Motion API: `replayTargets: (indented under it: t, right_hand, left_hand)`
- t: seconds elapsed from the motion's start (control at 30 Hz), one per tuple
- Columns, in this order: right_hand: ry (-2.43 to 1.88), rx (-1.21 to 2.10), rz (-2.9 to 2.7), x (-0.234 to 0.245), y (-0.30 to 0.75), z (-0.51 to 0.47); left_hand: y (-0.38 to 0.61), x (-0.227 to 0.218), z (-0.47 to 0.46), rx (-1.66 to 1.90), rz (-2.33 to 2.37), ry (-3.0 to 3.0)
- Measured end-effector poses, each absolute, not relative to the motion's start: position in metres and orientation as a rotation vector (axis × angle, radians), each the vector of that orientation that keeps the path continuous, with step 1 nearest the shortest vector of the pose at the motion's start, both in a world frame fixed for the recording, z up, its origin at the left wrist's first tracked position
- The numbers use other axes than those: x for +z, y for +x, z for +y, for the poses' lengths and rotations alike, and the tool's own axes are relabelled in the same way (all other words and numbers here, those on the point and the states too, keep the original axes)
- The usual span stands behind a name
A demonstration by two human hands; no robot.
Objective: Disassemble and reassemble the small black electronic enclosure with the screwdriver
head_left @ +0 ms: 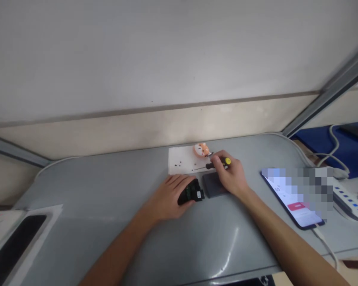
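Note:
My left hand (pixel 170 196) is closed around a small black device (pixel 192 191) with a green circuit board showing in it, resting on the grey table. In my right hand (pixel 231 174) is a screwdriver (pixel 210 165) with a black and yellow handle. Its thin shaft points left over a white sheet of paper (pixel 180 153), the tip by a small dark piece. Several small dark bits, probably screws, lie on that paper. Under my right hand is a flat dark grey rectangular piece (pixel 213 184), partly covered by the fingers.
An orange and white animal-face case (pixel 201 150) sits on the paper's far edge. To the right lie a lit phone (pixel 295 202) on a cable and a white power strip (pixel 350 202). A dark phone-like slab (pixel 16 246) lies at the left. A wall (pixel 167 127) stands behind.

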State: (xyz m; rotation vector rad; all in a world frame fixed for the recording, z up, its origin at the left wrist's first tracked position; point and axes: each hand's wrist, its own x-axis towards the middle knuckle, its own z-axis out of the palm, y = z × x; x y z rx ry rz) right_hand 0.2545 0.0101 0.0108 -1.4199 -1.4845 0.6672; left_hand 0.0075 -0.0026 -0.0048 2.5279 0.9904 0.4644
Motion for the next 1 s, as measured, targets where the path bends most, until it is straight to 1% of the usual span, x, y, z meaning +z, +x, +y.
replayTargets:
  t: [0.27, 0.53, 0.7, 0.87, 1.0]
  right_hand:
    - [-1.373, 0.655, -1.516, 0.013, 0.255, 0.007]
    - [-1.368, 0.621, -1.316, 0.010, 0.258, 0.011]
    - [-1.356, 0.560, -1.147, 0.019, 0.256, 0.010]
    - [-1.317, 0.519, -1.111, 0.027, 0.256, 0.008]
    - [-1.292, 0.546, -1.091, 0.028, 0.255, 0.006]
  left_hand:
    - [0.010, -0.002, -0.005, 0.494, 1.005, 2.476]
    - [0.011, -0.004, -0.003, 0.500, 1.016, 2.448]
    - [0.012, -0.004, -0.003, 0.534, 1.037, 2.434]
    - [0.012, -0.004, -0.003, 0.548, 1.030, 2.432]
    - [0.009, -0.007, -0.003, 0.674, 1.023, 2.417]
